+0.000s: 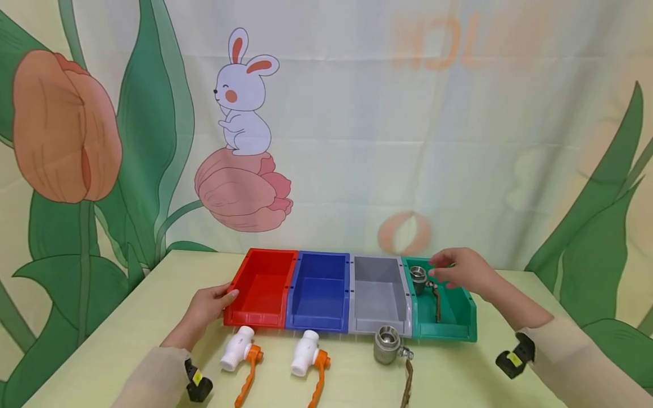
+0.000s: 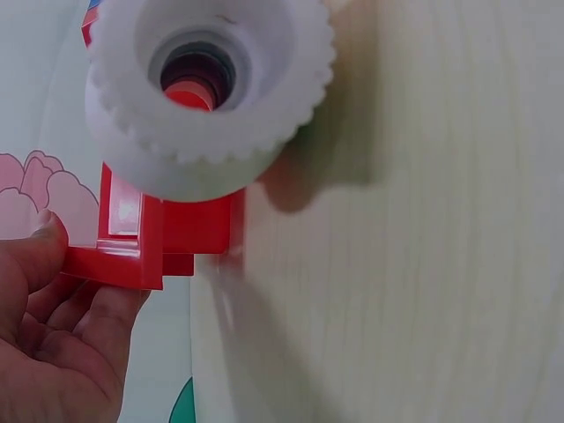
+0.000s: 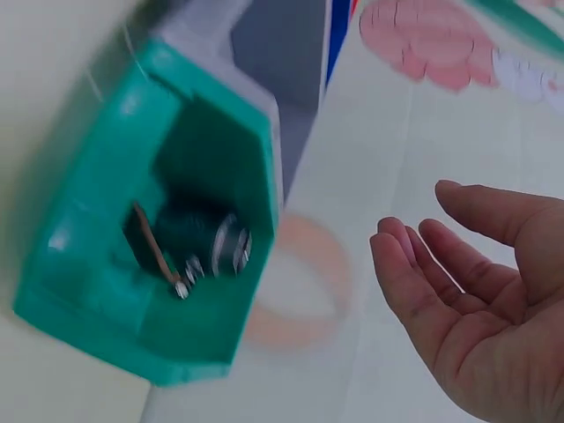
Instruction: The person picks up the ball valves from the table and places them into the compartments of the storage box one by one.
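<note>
My left hand (image 1: 206, 306) grips the left wall of the red bin (image 1: 261, 320), with the thumb on the rim and the fingers beneath, as the left wrist view shows. Over the green bin (image 1: 446, 331) my right hand (image 1: 464, 271) hangs with loosely bent fingers and nothing between them. A metal ball valve (image 1: 418, 280) with a brownish lever stands inside that green bin. In the right wrist view the same valve (image 3: 198, 240) looks blurred, apart from the fingers (image 3: 397, 282).
Between the red and green bins sit a blue bin (image 1: 317, 323) and a grey bin (image 1: 380, 326), all joined in a row. In front lie a white valve (image 1: 237, 350) and another white valve (image 1: 305, 354), both with orange handles, and a metal valve (image 1: 386, 347). A printed curtain (image 1: 326, 113) hangs behind.
</note>
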